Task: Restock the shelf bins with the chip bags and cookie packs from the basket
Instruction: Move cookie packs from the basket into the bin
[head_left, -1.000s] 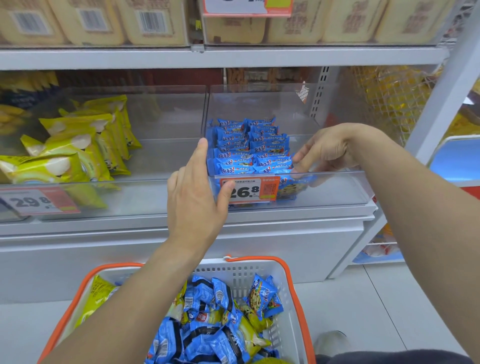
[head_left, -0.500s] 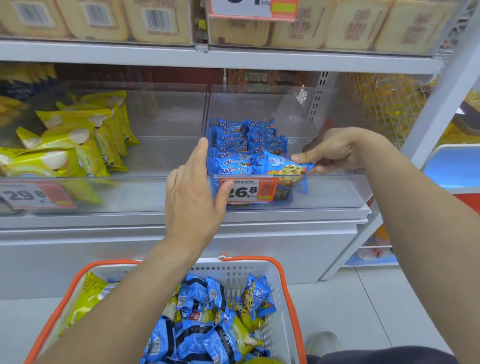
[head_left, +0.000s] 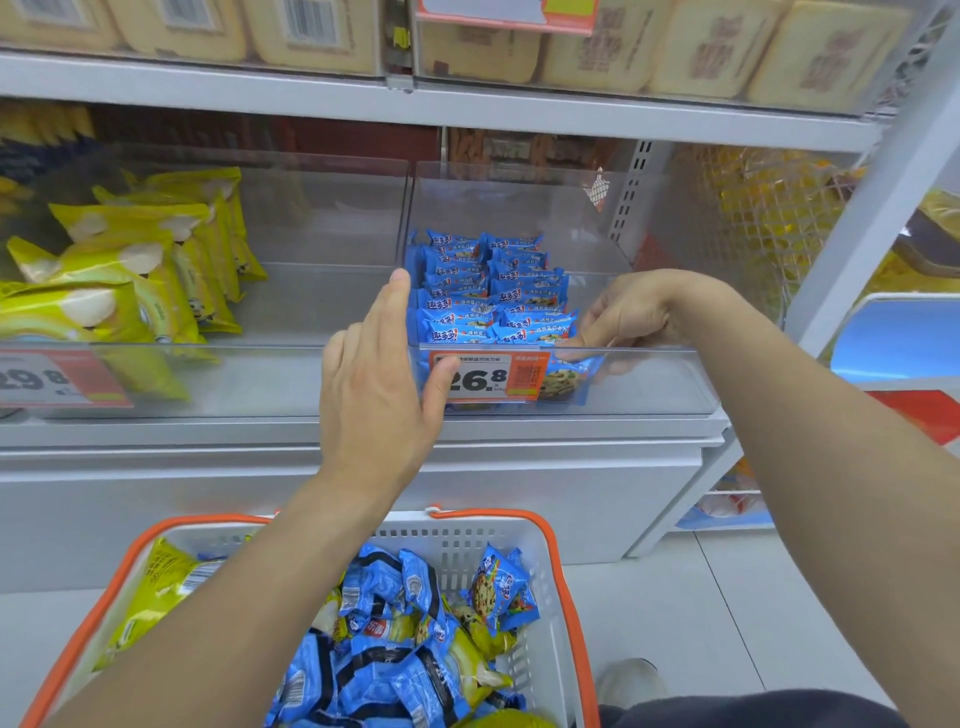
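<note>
Far left, yellow chip bags (head_left: 130, 270) are standing in the left clear bin (head_left: 311, 374), approx 6 showing, more hidden behind the front panel & the 29.8 price tag (head_left: 57, 376). Left hand (head_left: 379, 384) is resting flat against the cookie bin (head_left: 649, 379) at its left front corner, fingers straight & apart, thumb on the 26.8 tag (head_left: 480, 376), gripping nothing; looks like it's steadying the bin. Inside, blue cookie packs (head_left: 488, 291) are sitting in 2 rows, roughly 6–7 per row, exact no. hard to tell. Right hand (head_left: 628, 322) is reaching over the bin's front edge, fingers pinched on one cookie pack (head_left: 569, 376), which is going down into the front of the right row, just behind the front panel. Step in hand, by my read: seating this pack at the row's front. Next move calls for letting go w/o tipping the row, then back to the basket (head_left: 550, 561) below, which is holding a jumble of blue packs & yellow bags, too piled to count.
</note>
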